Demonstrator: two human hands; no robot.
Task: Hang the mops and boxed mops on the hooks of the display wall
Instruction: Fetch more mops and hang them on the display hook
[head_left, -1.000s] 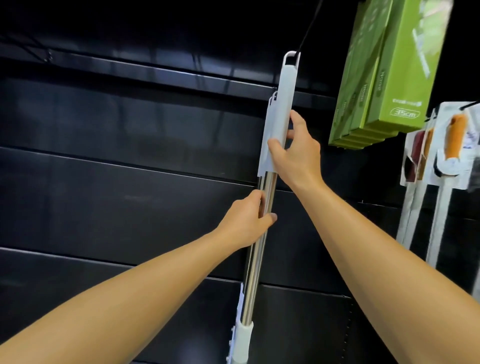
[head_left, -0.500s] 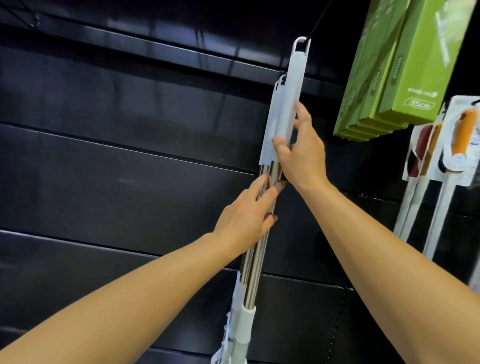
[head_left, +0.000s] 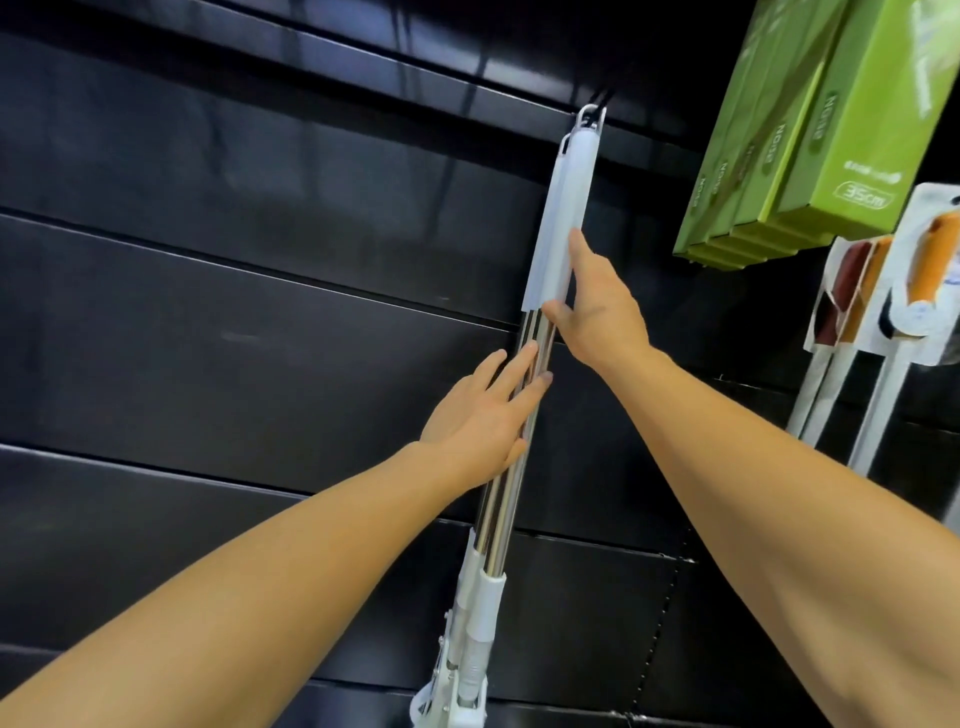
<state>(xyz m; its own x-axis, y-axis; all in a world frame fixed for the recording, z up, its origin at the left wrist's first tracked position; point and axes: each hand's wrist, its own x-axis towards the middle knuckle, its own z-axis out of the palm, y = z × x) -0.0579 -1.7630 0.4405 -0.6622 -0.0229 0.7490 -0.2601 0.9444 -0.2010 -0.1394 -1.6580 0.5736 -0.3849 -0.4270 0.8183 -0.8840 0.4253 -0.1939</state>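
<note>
Two mops with white grips (head_left: 560, 208) and steel shafts (head_left: 497, 519) hang side by side against the black display wall (head_left: 260, 270). Their top loops sit on a black hook (head_left: 598, 104). My right hand (head_left: 602, 317) is at the lower end of the white grip, thumb across the front and forefinger stretched up along its side. My left hand (head_left: 480, 415) lies flat on the steel shafts below, fingers straight and apart, gripping nothing. The white mop heads (head_left: 457, 691) reach the bottom edge of the view.
Several green boxed mops (head_left: 841, 135) hang at the upper right. Below them are carded mops with orange and brown heads (head_left: 919, 280) on white poles. The wall to the left of the hanging mops is bare dark panels.
The mop's loop has slid back along the hook toward the wall. My left hand has let go of the shaft and flattened against it. My right hand has loosened its grip.
</note>
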